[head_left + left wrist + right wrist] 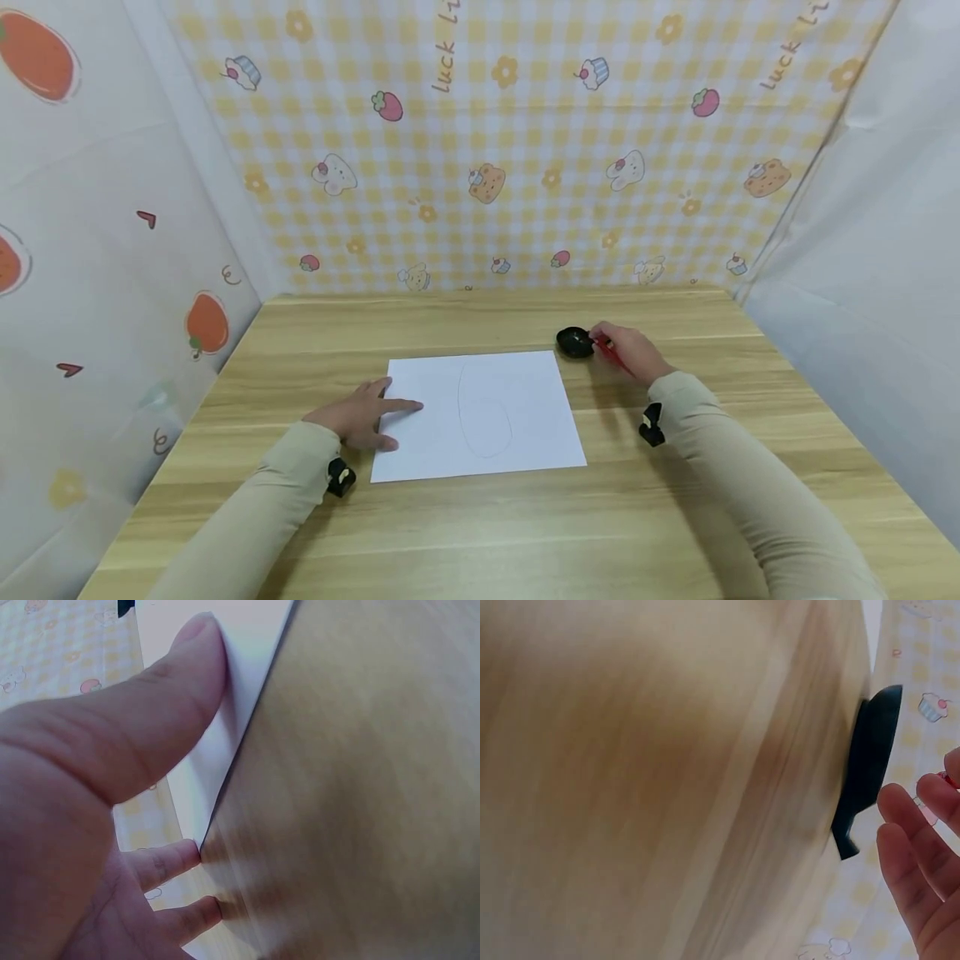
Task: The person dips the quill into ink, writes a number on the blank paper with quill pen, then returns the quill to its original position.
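A sheet of white paper (540, 417) lies on the table with a faint thin line on it, curved like a 6. My left hand (356, 417) rests at its left edge, fingers spread, with index finger and thumb on the sheet. In the left wrist view the thumb (180, 697) lies over the paper near its edge. At the paper's far right corner sits a small black dish (575, 342) with a short stub handle. Just right of this dish, my right hand (628, 350) pinches a slim red stick (613, 356), shaped like a pen or brush; its tip is hidden.
The wood-grain table (480, 533) carries the paper and dish. Behind it hangs a yellow checked cloth (517, 225) with printed cartoons, and white cloth walls (862, 250) stand at both sides. A black wrist camera (652, 425) sits under each sleeve cuff.
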### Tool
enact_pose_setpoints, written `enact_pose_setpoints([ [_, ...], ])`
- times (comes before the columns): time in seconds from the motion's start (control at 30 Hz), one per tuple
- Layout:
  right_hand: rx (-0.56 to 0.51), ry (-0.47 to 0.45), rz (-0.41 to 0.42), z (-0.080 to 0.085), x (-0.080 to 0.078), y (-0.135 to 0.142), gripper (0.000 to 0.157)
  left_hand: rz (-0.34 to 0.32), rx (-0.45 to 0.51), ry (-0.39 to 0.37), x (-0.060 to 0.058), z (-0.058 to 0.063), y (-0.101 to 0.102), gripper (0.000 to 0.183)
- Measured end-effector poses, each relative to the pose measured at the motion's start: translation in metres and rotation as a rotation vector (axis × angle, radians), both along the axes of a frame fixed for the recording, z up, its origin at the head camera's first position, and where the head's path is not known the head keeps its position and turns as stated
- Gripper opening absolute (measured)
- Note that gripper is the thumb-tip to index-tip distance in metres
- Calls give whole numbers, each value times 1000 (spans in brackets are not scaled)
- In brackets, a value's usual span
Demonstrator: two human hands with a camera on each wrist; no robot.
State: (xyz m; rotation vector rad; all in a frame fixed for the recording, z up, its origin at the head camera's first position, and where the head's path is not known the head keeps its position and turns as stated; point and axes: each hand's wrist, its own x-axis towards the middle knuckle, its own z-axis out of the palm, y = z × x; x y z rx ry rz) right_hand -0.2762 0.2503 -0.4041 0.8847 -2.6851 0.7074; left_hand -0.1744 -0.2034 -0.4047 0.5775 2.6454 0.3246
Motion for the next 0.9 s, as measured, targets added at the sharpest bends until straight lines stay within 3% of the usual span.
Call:
enact_pose_setpoints([
  [0.33, 182, -39, -50, -2, -10, 12, 39, -1, 6, 12, -3, 4, 2, 60],
  [0.6, 231, 34, -16, -6, -16, 15, 33, 0, 13, 4, -3, 4, 1, 60],
  [0.9, 227, -20, -34, -12, -18, 16, 29, 12, 4, -4, 0, 3, 0, 61],
])
